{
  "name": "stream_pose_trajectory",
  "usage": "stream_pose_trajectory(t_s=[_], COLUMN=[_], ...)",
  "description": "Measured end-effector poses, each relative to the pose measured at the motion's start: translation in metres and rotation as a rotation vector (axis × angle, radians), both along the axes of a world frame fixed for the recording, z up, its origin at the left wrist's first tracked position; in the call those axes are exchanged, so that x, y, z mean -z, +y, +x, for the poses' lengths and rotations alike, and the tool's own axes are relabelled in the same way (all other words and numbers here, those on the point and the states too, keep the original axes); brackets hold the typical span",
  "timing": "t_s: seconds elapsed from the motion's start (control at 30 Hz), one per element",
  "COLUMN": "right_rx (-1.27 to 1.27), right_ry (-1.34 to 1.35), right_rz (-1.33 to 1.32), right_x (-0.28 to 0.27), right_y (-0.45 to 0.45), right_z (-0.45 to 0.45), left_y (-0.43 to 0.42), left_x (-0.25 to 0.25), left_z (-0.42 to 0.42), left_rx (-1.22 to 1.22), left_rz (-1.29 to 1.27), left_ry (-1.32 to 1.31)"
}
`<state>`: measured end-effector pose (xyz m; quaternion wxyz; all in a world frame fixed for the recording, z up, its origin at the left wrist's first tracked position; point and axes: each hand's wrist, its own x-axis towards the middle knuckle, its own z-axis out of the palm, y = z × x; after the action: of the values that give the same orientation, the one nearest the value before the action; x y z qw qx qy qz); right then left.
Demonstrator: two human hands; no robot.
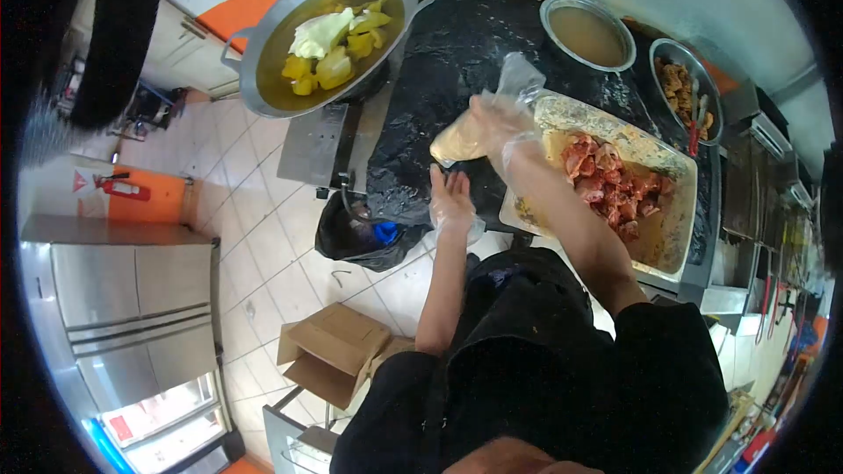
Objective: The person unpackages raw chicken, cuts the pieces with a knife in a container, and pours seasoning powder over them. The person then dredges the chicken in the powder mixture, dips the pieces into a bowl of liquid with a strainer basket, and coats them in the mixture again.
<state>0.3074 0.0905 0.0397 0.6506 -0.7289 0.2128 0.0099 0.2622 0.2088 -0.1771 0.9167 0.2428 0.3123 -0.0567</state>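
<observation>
My right hand [502,127], in a clear plastic glove, grips a clear plastic bag whose pale yellow contents [458,142] bulge out at its lower left. The bag's loose end [522,79] sticks up behind the hand. My left hand [451,197], also gloved in clear plastic, is open just below the bag, palm up with fingers stretched; whether it touches the bag I cannot tell. Beside my right forearm lies a pale, smeared tray [606,112] with raw red meat pieces [610,180] in it.
A wide two-handled pan [255,61] at upper left holds yellowish liquid, yellow-green chunks and a white lump [320,33]. On the black counter [452,39] are a bowl of cloudy liquid [587,35] and a bowl of brown pieces [676,92]. Below are a black bin bag [351,241] and cardboard box [338,342].
</observation>
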Motion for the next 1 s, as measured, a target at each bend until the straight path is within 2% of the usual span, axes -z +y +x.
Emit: stream_pose_trajectory(t_s=[0.07, 0.13, 0.17, 0.23, 0.3, 0.4, 0.43, 0.53, 0.57, 0.63, 0.7, 0.73, 0.77, 0.83, 0.9, 0.93, 0.97, 1.0], right_rx=[0.034, 0.082, -0.102, -0.471, -0.236, 0.052, 0.134, 0.244, 0.177, 0.048, -0.101, -0.174, -0.21, -0.128, -0.033, 0.016, 0.07, 0.107], right_ry=[-0.11, -0.071, -0.134, -0.17, -0.173, -0.156, -0.145, -0.242, -0.188, -0.135, 0.002, 0.064, 0.042, 0.194, 0.09, -0.111, -0.259, -0.408], right_rz=[0.248, 0.499, -0.085, -1.255, -1.023, -0.967, -0.992, -0.757, -0.962, -1.277, -1.078, -0.976, -0.859, -0.849, -0.527, -0.435, -0.311, -0.188], right_x=[-0.011, -0.075, -0.091, -0.109, -0.076, -0.015, 0.002, -0.022, -0.025, -0.033, -0.036, -0.036, -0.012, 0.094, 0.128, 0.146, 0.145, 0.144], right_y=[-0.01, -0.024, -0.036, -0.078, -0.12, -0.177, -0.191, -0.18, -0.181, -0.185, -0.196, -0.206, -0.22, -0.267, -0.295, -0.298, -0.301, -0.304], right_z=[0.003, -0.007, -0.016, -0.044, -0.072, -0.112, -0.122, -0.144, -0.152, -0.162, -0.162, -0.162, -0.161, -0.162, -0.17, -0.185, -0.189, -0.192], left_y=[-0.02, -0.042, -0.055, -0.074, -0.088, -0.106, -0.117, -0.151, -0.158, -0.17, -0.188, -0.201, -0.214, -0.247, -0.264, -0.27, -0.279, -0.286], left_x=[-0.027, -0.078, -0.105, -0.105, -0.107, -0.093, -0.068, -0.081, -0.082, -0.119, -0.153, -0.15, -0.143, -0.127, -0.156, -0.168, -0.171, -0.176], left_z=[0.001, 0.0, 0.005, 0.02, 0.03, 0.032, 0.037, 0.021, 0.02, 0.009, -0.004, -0.01, -0.015, -0.027, -0.036, -0.044, -0.049, -0.052], left_rx=[0.086, 0.238, 0.228, 0.106, 0.048, 0.162, 0.178, 0.127, 0.204, 0.317, 0.373, 0.406, 0.439, 0.425, 0.386, 0.374, 0.437, 0.4], left_rz=[-0.148, -0.358, -0.41, -0.358, -0.375, -0.523, -0.599, -0.253, -0.24, 0.067, 0.323, 0.428, 0.533, 0.785, 1.125, 1.302, 1.337, 1.363], left_ry=[-0.259, -0.521, -0.653, -0.652, -0.754, -0.632, -0.63, -0.594, -0.536, -0.584, -0.653, -0.75, -0.849, -1.032, -1.218, -1.302, -1.272, -1.318])
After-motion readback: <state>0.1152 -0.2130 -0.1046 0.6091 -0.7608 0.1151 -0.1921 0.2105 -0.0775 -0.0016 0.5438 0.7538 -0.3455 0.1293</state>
